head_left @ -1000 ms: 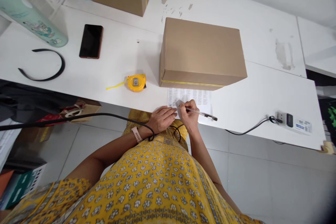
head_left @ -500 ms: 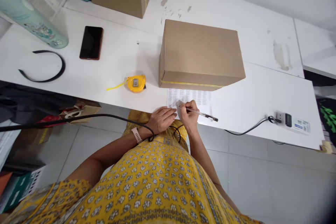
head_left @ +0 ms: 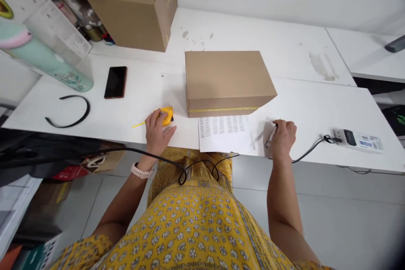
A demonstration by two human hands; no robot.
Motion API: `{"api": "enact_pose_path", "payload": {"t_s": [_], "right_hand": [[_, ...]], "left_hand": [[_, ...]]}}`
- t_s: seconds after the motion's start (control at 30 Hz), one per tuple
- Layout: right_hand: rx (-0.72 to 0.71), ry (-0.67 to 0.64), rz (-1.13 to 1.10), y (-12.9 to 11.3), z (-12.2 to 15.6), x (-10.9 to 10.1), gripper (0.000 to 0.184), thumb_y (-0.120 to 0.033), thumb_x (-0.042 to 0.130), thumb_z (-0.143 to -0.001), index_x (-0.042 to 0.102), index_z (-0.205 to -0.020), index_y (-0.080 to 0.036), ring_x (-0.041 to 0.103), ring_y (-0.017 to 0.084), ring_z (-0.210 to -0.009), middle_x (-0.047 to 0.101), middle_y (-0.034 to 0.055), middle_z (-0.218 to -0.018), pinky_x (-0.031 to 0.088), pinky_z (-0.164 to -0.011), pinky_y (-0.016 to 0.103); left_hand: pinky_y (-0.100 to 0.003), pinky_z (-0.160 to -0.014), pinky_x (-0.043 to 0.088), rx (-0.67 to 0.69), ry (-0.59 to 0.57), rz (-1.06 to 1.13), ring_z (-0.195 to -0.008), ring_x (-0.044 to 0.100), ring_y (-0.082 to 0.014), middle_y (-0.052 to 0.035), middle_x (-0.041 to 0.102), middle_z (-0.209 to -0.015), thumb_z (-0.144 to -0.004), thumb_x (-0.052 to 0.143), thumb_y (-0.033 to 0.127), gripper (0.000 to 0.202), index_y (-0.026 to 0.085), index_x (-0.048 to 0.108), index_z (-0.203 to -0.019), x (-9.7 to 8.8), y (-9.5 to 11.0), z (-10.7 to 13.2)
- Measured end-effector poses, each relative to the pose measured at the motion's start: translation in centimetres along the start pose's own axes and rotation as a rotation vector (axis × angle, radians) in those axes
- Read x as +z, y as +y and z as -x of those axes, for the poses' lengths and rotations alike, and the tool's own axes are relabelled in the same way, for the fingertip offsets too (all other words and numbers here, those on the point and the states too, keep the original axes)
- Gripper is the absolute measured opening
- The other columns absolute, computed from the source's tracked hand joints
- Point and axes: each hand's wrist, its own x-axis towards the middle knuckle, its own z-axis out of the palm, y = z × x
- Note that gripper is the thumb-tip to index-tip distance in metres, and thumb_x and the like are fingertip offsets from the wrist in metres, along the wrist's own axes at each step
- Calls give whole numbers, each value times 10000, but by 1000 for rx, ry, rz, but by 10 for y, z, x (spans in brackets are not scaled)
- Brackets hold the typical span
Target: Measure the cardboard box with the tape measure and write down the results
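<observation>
My left hand point(head_left: 157, 130) reaches over the desk's front edge with its fingers spread, touching the yellow tape measure point(head_left: 166, 114). Right of the printed paper sheet point(head_left: 224, 133), my right hand point(head_left: 282, 135) rests on the desk, closed around a pen point(head_left: 271, 136). A closed cardboard box point(head_left: 226, 81) with a yellow tape strip sits just behind the sheet, between my two hands.
On the left of the white desk point(head_left: 316, 105) lie a black phone point(head_left: 115, 82), a black curved band point(head_left: 69, 112) and a mint bottle point(head_left: 47, 62). Larger cartons point(head_left: 136, 8) stand at the back. A small device with a cable point(head_left: 349, 137) lies at right.
Both hands left the paper. The left hand moved left to the tape measure. The right hand carried the pen off to the right. The view tilted up and back.
</observation>
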Motion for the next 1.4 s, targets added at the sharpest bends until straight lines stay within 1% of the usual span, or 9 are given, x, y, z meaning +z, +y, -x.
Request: {"api": "enact_pose_path", "payload": {"t_s": [0.13,0.23,0.43,0.5,0.6,0.73,1.03,1.23,1.4], "right_hand": [[-20,18,148,9,-3,9,358,-151,386,-891,669,-1108,-181,495,311,-1025,541,148,-1019,448,-903,485],[-10,125,113,5,0,11,428,-129,368,-887,660,-1196,-180,521,303,-1015,582,155,-1027,464,-861,466],[-22,477,-188,-68,27,-12,314,-245,430,-958,658,-1166,-192,601,221,-849,641,114,-988,512,-780,400],[-23,371,-440,-111,41,-19,267,-330,482,-986,663,-1141,-208,601,185,-785,654,92,-998,523,-721,362],[-76,-132,-881,-170,55,-26,315,-461,515,-1008,671,-1169,-241,635,175,-821,688,65,-1017,545,-699,334],[-82,-460,-1131,-205,53,-31,439,-598,472,-1006,713,-1121,-250,647,176,-857,717,58,-1056,547,-767,351],[-100,-516,-1172,-211,25,-51,379,-595,734,-847,600,-837,-241,546,144,-746,623,-3,-829,469,-711,318],[-46,-181,-1133,-177,-79,-78,412,-615,663,-886,567,-761,-234,577,151,-751,576,10,-751,508,-700,308],[44,-159,-1101,-126,-155,-64,350,-527,682,-875,566,-749,-222,573,139,-732,584,7,-750,501,-707,293]], "left_hand": [[-584,-1165,347,-99,-84,-23,-1403,423,-398,-192,466,-1555,-878,711,462,534,205,604,-1334,5,-14,-14],[-567,-1145,372,-182,-29,19,-1337,494,-385,-183,560,-1444,-835,739,403,472,205,652,-1255,4,-11,-22],[-428,-930,546,-422,-114,796,-1016,697,-265,-97,713,-1136,-785,788,498,513,218,643,-1190,-25,37,-22],[-387,-890,556,-384,-209,974,-988,701,-246,-89,706,-1141,-753,829,482,557,226,642,-1211,-32,63,-20],[-332,-836,549,-287,-329,1063,-956,678,-215,-57,668,-1103,-681,888,444,676,252,621,-1271,-32,98,-20],[-293,-796,526,-231,-395,997,-912,625,-178,-23,598,-1054,-651,896,404,718,272,593,-1289,-26,117,-24],[-340,-802,536,-162,-452,815,-869,640,-190,-26,604,-1017,-661,843,366,696,286,575,-1299,-49,123,-46],[-347,-779,542,-228,-299,668,-842,645,-197,-37,662,-986,-685,822,444,551,215,681,-1166,-76,101,-104],[-318,-766,477,-279,-333,612,-856,621,-206,-55,702,-914,-727,766,603,486,163,701,-922,-85,66,-161]]}}
